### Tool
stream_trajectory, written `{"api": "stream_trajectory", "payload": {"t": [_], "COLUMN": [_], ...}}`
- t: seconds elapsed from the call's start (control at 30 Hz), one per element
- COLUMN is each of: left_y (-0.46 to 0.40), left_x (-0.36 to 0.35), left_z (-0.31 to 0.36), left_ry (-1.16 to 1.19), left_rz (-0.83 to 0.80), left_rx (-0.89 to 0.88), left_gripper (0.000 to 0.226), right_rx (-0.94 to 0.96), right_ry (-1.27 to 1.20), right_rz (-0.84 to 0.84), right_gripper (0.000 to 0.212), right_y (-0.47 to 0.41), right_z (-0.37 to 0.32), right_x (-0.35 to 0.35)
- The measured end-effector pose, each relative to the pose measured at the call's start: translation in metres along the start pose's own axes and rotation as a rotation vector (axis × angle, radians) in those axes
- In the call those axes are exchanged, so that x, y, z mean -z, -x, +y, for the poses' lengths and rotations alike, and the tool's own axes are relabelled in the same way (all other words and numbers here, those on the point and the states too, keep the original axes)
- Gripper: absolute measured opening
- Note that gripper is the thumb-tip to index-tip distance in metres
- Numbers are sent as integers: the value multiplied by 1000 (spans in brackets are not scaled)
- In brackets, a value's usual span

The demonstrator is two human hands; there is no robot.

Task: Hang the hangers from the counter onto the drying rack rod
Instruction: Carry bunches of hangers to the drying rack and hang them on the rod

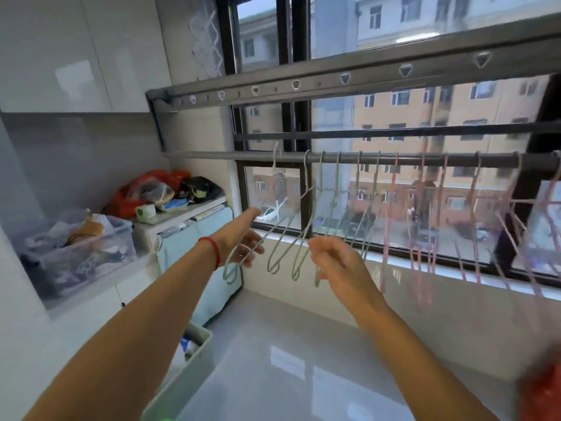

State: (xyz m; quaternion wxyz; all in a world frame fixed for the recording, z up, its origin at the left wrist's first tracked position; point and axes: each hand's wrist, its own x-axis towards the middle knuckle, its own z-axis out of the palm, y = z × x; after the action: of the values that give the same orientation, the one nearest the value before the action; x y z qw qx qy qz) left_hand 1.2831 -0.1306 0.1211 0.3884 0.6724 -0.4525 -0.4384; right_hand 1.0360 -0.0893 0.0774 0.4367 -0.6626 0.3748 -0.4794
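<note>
Green hangers (299,238) and pink hangers (473,226) hang in a row on the rod (212,155) before the window. The left hand (243,238), fingers straight, touches the leftmost hanger; the right hand (337,259) pinches another's lower end. Bare rod remains at left, and the white counter (288,360) lies below.

The hangers (299,238) on the left are pale green, those on the right (473,208) pink; the rod (212,155) is grey, the wrist band (212,247) red.
</note>
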Motion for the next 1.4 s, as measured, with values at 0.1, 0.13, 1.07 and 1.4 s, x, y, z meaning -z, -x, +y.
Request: {"api": "stream_trajectory", "payload": {"t": [0.1,0.13,1.07,1.4], "left_y": [-42,-55,-52,150], "left_x": [7,10,-41,-321], "left_z": [15,19,20,46], "left_ry": [-66,-83,-211,76], "left_rz": [-53,-72,527,-29], "left_rx": [-47,-63,-1067,-1213], "left_gripper": [80,80,17,17], "right_rx": [-18,-8,49,132], "right_ry": [43,61,208,180], "right_rz": [37,55,291,557], "right_gripper": [19,19,28,28], "right_y": [-24,-32,-31,147], "right_z": [1,2,17,-16], "right_x": [-7,-10,-14,185]}}
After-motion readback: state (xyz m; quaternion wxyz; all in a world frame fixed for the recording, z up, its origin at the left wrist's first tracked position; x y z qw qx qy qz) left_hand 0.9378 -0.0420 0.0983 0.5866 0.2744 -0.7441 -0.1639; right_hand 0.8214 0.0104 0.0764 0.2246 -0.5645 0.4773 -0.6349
